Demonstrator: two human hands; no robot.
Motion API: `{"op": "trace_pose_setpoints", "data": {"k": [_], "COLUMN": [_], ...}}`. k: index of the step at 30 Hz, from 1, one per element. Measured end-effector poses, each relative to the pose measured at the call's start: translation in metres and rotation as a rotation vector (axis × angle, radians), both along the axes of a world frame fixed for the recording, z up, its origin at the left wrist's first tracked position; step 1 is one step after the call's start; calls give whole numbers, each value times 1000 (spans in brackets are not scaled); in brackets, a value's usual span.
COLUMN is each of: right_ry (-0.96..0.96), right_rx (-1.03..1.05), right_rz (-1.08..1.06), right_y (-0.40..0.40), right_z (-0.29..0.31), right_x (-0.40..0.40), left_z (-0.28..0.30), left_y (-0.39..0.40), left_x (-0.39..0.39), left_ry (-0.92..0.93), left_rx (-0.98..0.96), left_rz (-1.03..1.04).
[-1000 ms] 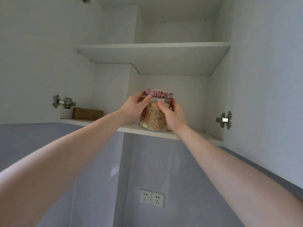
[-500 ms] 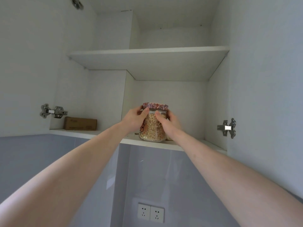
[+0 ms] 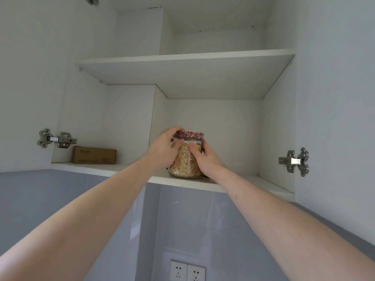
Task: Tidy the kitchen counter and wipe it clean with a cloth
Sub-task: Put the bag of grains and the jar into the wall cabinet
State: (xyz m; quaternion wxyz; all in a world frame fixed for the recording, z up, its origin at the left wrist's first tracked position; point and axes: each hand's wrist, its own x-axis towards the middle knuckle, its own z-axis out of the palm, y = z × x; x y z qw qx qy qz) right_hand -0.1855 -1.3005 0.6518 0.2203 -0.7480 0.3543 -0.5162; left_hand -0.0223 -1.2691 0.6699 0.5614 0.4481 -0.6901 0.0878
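One glass jar (image 3: pixel 185 159) of pale flakes, capped by one patterned lid (image 3: pixel 189 134), stands upright on the lower shelf (image 3: pixel 178 181) of an open wall cupboard; two bare hands hold it, one on each side; the left hand (image 3: pixel 162 152) curls round the jar's left flank with fingers over the lid's edge and the thumb across the glass; the right hand (image 3: pixel 205 157) curls round the right flank, thumb on the front; so each grip is closed round the jar, whose base touches the shelf near its front edge.

One upper shelf (image 3: pixel 182 63) sits above the grip, bare as far as its underside shows; the cupboard's inside is white, with a boxed-in column behind and left of the grip; two metal hinges show, one hinge (image 3: pixel 55 138) well to the left of the grip, the other hinge (image 3: pixel 295 161) well to the right; the counter surface itself is out of view; below the grip runs a glossy grey-blue wall, and low on it one white double socket (image 3: pixel 187 271).

One brown cardboard box (image 3: pixel 94 155) lies on the lower shelf, well left of the grip and apart from the jar; both forearms reach up from the lower corners and cover part of the shelf's front edge.
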Motion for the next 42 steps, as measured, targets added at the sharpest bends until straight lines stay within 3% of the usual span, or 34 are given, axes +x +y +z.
{"op": "trace_pose_setpoints", "data": {"k": [8,18,26,30,37,42], "right_ry": [394,391,501,469,20,143], "right_rx": [-78,-169,-308,-377,-503,-343], "right_rz": [-148,-211,-317,-285,-48,1], "right_y": [-11,-11,11,36,112,148], "right_z": [-8,-12,-15,-32,-126,-240], "right_x": [0,-1,-4,-8,-39,-75], "left_z": [2,11,17,-16,-135,-242], "left_y": [-25,-32,5,42,126,174], "left_x": [22,8,7,7,7,1], "left_ry": [-69,-194,-561,-499,-534,-451], "left_rx": [41,140,365,214,166,333], "left_rz": [205,371,601,470,244,133]}}
